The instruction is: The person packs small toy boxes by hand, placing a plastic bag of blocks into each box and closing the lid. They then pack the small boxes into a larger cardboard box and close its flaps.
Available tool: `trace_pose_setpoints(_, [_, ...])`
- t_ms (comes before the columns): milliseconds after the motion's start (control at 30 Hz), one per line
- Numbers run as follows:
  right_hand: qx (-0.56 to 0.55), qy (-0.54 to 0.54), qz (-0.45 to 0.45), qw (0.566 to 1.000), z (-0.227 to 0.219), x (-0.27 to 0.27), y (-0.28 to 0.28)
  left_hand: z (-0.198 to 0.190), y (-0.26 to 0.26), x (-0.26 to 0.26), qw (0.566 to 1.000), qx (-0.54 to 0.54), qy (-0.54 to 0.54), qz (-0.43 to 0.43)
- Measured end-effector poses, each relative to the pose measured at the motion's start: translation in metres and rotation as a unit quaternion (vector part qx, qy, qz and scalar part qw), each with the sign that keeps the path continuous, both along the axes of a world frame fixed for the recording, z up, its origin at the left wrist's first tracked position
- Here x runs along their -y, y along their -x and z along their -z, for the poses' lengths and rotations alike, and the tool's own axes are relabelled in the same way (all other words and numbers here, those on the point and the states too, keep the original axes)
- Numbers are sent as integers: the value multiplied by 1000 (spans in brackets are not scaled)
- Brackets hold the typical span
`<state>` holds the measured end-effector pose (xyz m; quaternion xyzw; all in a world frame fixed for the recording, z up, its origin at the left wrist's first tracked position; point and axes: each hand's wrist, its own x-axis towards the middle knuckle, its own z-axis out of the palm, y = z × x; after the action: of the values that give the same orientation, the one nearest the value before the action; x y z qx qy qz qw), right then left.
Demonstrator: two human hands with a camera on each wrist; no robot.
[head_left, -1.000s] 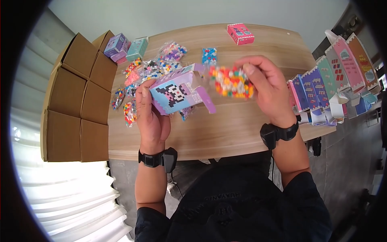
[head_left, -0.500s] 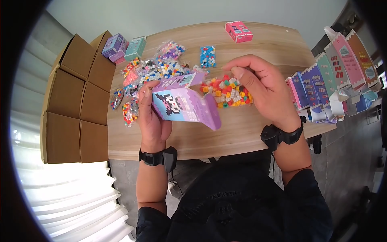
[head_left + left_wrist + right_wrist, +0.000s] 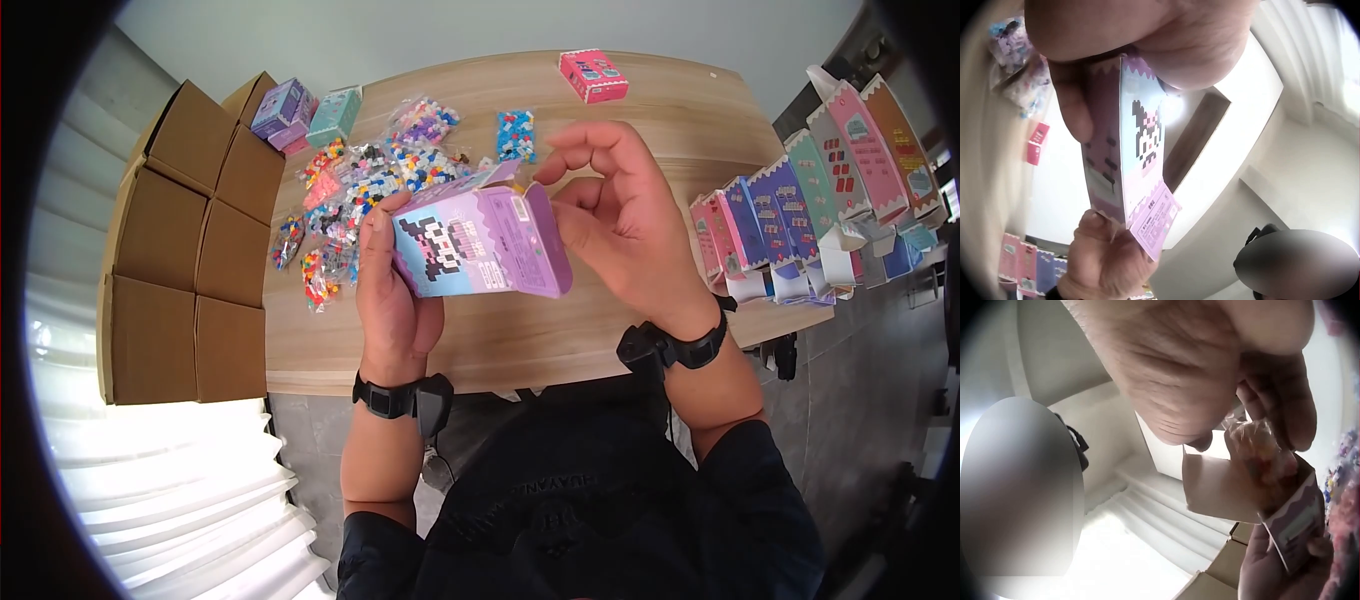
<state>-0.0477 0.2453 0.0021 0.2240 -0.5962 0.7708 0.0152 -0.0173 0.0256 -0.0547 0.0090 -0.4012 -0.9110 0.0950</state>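
My left hand (image 3: 388,285) grips a purple and light-blue cardboard box (image 3: 455,245), printed with a pixel figure, from its left side. The box is tilted, its open end facing right with a purple flap (image 3: 545,245) hanging out. At that opening, my right hand (image 3: 630,225) has curled fingers around the top of a clear bag of toy bricks (image 3: 1263,447). In the right wrist view most of this bag sits inside the box, its crinkled top between thumb and fingers. The left wrist view shows the box's printed face and the right hand at its mouth.
Several bags of colourful bricks (image 3: 370,180) lie beyond the left hand. A blue brick bag (image 3: 516,135) and a pink box (image 3: 594,76) lie farther back. Brown cartons (image 3: 160,235) line the left; opened, colourful boxes (image 3: 800,190) stand along the right edge.
The right hand has moved the red, yellow and white brick bag left into the box opening, where the box now hides most of it. The left hand has turned the box's open end toward me.
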Motion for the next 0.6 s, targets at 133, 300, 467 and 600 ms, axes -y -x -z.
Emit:
trace_pose_setpoints(133, [-75,-93,10,993,16,-2,7,-1,-4,-7,1000,10,19,0])
trace_pose_setpoints(300, [-7,-5,52,999,7,-7,5,1,-5,-6,999,34,29,-30])
trace_pose_setpoints(467, [-139,-89,85,983,14,0,1,-3,-8,-7,997,-18,47,-54])
trace_pose_setpoints(600, [-96,-89,-5,991,21,-5,1,-6,-13,-14,996,-50,50,-50])
